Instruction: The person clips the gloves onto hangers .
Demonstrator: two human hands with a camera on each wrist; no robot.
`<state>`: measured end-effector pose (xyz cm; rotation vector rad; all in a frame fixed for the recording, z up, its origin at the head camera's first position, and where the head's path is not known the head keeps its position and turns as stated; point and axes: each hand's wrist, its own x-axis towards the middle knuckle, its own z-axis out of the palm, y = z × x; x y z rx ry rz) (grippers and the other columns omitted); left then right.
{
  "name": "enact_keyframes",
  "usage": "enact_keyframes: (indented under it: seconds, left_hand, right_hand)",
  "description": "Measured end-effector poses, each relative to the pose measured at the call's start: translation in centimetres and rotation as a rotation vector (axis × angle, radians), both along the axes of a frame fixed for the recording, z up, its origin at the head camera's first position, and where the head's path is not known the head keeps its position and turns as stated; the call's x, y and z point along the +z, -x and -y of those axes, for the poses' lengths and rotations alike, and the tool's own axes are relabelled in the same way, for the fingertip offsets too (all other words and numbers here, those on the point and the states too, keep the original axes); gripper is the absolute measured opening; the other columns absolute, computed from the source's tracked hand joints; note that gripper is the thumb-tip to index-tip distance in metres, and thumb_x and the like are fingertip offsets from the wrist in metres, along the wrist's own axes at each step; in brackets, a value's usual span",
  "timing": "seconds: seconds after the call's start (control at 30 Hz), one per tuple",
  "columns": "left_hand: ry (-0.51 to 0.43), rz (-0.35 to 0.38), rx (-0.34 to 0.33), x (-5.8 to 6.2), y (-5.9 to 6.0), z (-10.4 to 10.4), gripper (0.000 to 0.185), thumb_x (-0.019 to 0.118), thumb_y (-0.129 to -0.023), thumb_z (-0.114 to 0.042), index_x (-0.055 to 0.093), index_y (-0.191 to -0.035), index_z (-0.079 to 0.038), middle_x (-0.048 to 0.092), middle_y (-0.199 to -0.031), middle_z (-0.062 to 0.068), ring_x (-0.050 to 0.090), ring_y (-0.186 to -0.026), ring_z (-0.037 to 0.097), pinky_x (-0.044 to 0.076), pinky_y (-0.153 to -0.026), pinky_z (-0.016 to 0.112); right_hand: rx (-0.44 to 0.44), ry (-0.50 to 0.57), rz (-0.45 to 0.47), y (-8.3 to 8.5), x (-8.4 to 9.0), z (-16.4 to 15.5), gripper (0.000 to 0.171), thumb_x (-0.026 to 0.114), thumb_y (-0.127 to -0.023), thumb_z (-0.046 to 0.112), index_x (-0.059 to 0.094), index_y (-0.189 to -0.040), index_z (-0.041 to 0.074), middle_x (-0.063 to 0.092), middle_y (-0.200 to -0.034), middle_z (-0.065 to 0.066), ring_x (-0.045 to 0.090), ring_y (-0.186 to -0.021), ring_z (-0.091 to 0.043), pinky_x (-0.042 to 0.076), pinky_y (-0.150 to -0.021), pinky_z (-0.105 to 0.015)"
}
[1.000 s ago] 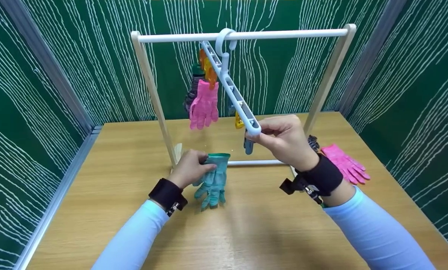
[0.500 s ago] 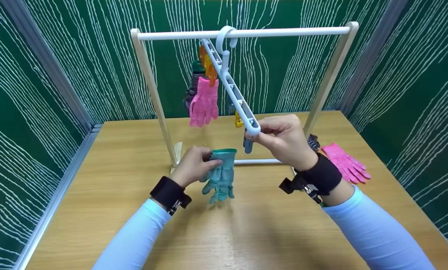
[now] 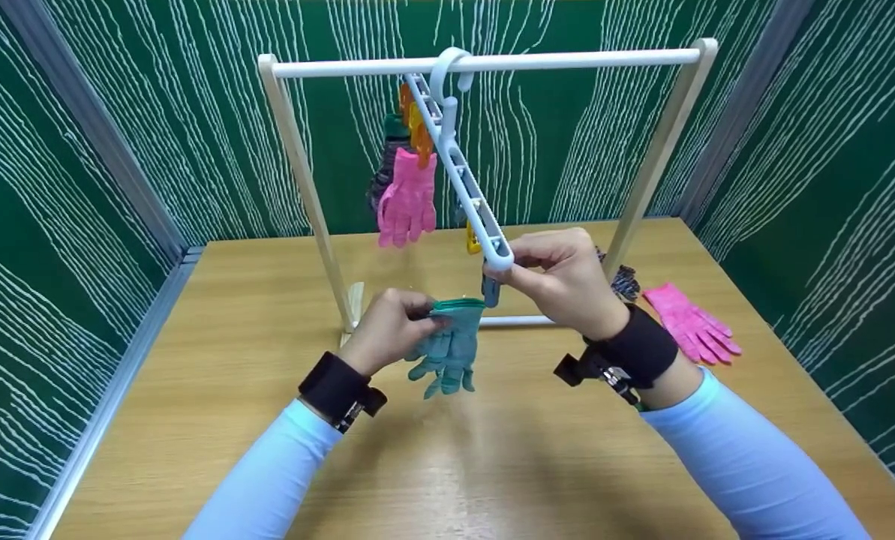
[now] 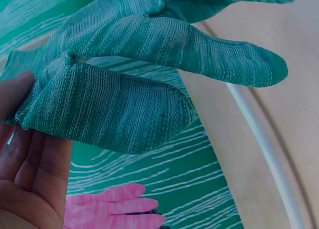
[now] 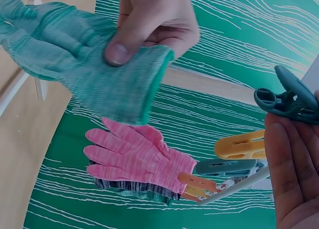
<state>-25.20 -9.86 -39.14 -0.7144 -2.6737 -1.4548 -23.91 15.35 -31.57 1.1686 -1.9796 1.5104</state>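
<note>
In the head view my left hand (image 3: pixel 391 330) pinches a green knitted glove (image 3: pixel 455 349) near its cuff, fingers of the glove hanging down over the table. My right hand (image 3: pixel 571 281) grips a grey-blue clip (image 3: pixel 491 289) at the near end of a light-blue clip hanger (image 3: pixel 477 214). The glove's cuff is close to that clip, just left of and below it. In the right wrist view, the clip (image 5: pixel 289 102) sits at the fingertips, apart from the cuff. A pink glove (image 3: pixel 408 202) and a dark patterned glove (image 3: pixel 387 161) hang farther back from the hanger.
The hanger hooks over the white bar (image 3: pixel 567 60) of a wooden-sided rack. A yellow clip (image 3: pixel 473 238) and orange clips (image 3: pixel 421 142) hang along it. Another pink glove (image 3: pixel 693 322) and a dark patterned glove (image 3: pixel 626 283) lie at right on the wooden table (image 3: pixel 214 420).
My left hand has carried the green glove rightward and slightly up, toward the clip. The right hand stays on the clip, with the hanger's near end shifting slightly left.
</note>
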Motion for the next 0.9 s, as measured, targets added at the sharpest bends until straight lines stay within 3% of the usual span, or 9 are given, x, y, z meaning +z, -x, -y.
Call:
enact_keyframes:
  seconds: [0.27,0.5,0.63,0.9]
  left_hand:
    - [-0.036,-0.046,-0.028,0.8,-0.7,-0.5,0.013,0.078,-0.099,-0.005,0.086,-0.108,-0.003,0.084,-0.102,0.012,0.073,-0.082,0.02,0.068,-0.086,0.039]
    - [-0.077,-0.117,-0.078,1.5,-1.4,-1.0,0.013,0.079,-0.099,-0.006,0.086,-0.109,-0.001,0.083,-0.092,0.014,0.06,-0.07,0.013,0.065,-0.075,0.029]
    - [-0.09,-0.161,-0.097,1.8,-1.7,-1.1,0.013,0.08,-0.098,-0.008,0.086,-0.108,0.0,0.084,-0.092,0.014,0.062,-0.068,0.011,0.064,-0.073,0.026]
    - [-0.113,-0.146,-0.105,1.9,-1.7,-1.1,0.014,0.08,-0.098,-0.008,0.086,-0.108,0.0,0.084,-0.092,0.014,0.064,-0.068,0.012,0.064,-0.073,0.025]
  right_hand:
    - [-0.004,0.003,-0.006,0.1,-0.3,0.2,0.012,0.075,-0.09,-0.016,0.082,-0.097,-0.008,0.079,-0.086,0.009,0.069,-0.073,-0.003,0.064,-0.076,-0.021]
    - [-0.038,-0.018,-0.031,0.2,-0.3,0.2,0.009,0.077,-0.09,-0.013,0.083,-0.094,-0.008,0.075,-0.082,0.006,0.064,-0.071,-0.001,0.062,-0.071,-0.018]
    - [-0.022,-0.011,-0.027,0.2,-0.2,0.3,0.011,0.075,-0.091,-0.015,0.082,-0.096,-0.008,0.075,-0.082,0.004,0.063,-0.069,-0.003,0.06,-0.069,-0.017]
    - [0.013,0.009,-0.018,0.2,-0.3,0.3,0.011,0.074,-0.092,-0.015,0.082,-0.097,-0.009,0.078,-0.087,0.007,0.067,-0.072,-0.004,0.064,-0.075,-0.021]
